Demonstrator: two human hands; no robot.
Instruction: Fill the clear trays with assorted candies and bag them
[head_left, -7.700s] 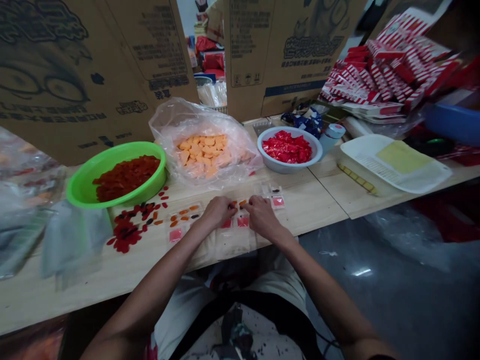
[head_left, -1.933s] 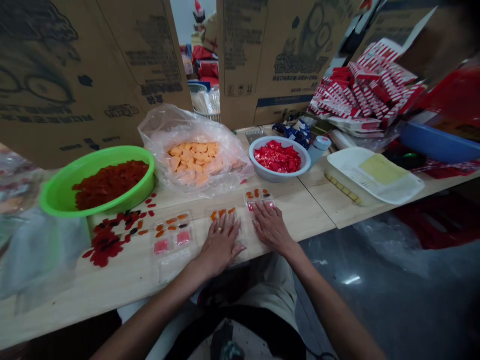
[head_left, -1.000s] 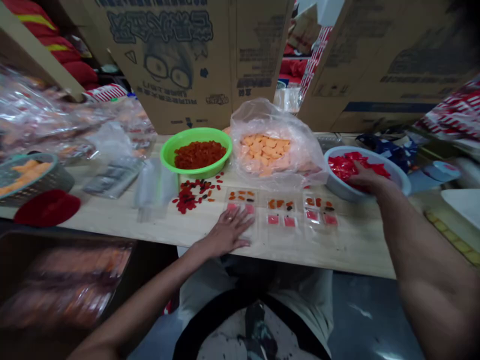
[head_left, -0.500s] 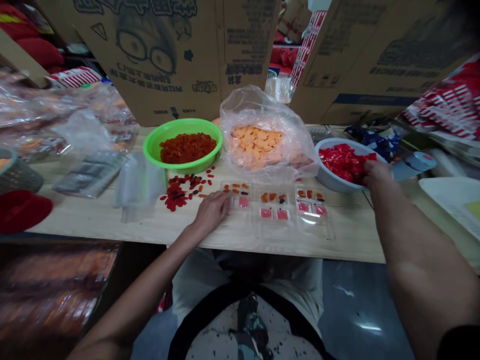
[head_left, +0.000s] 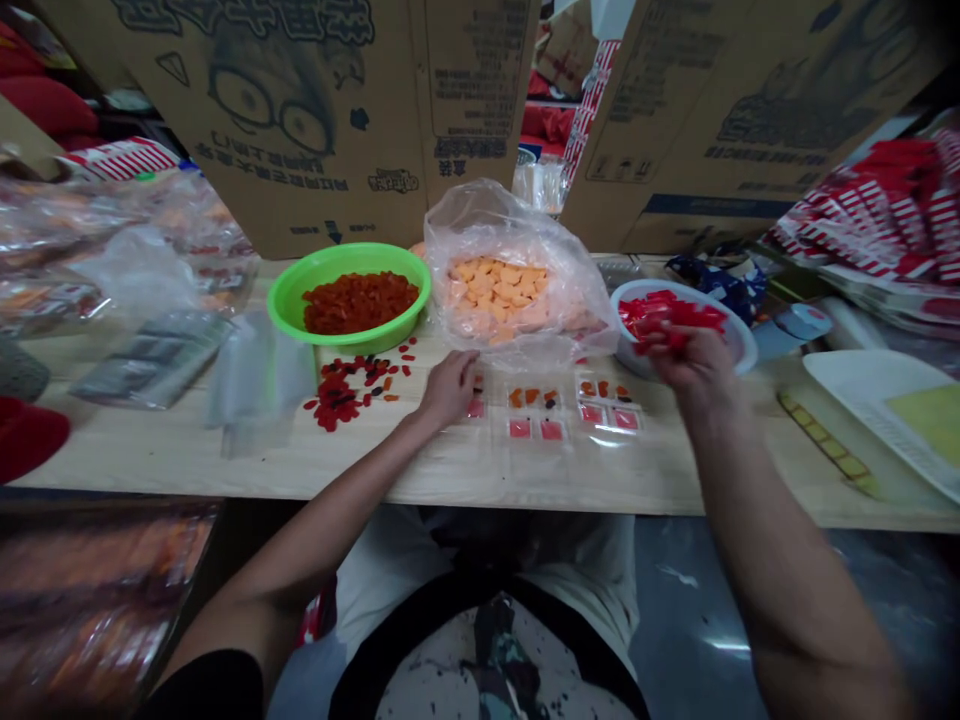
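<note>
My right hand (head_left: 697, 365) is closed on several shiny red candy pieces (head_left: 670, 340), just above the near side of a pale blue bowl (head_left: 742, 345) that holds more of them. My left hand (head_left: 450, 388) lies over the left clear plastic tray (head_left: 478, 392) and hides much of it. Its fingers are bent and close together; what they hold, if anything, is hidden. To its right are a middle clear tray (head_left: 534, 465) and a right clear tray (head_left: 637, 440), both with orange and dark gummies in the back row and pink-red squares in front.
A green bowl (head_left: 281, 315) of reddish-orange gummies stands left, with loose red and dark gummies (head_left: 334, 395) before it. Behind the trays sits an open plastic bag (head_left: 487, 215) of orange pieces. Cardboard boxes (head_left: 390, 90) line the back; a white tray (head_left: 847, 370) lies right.
My right hand has come left and toward me from the bowl's right side, now with red pieces in its fingers. My left hand has shifted slightly right and back over the left tray. The view has turned slightly right.
</note>
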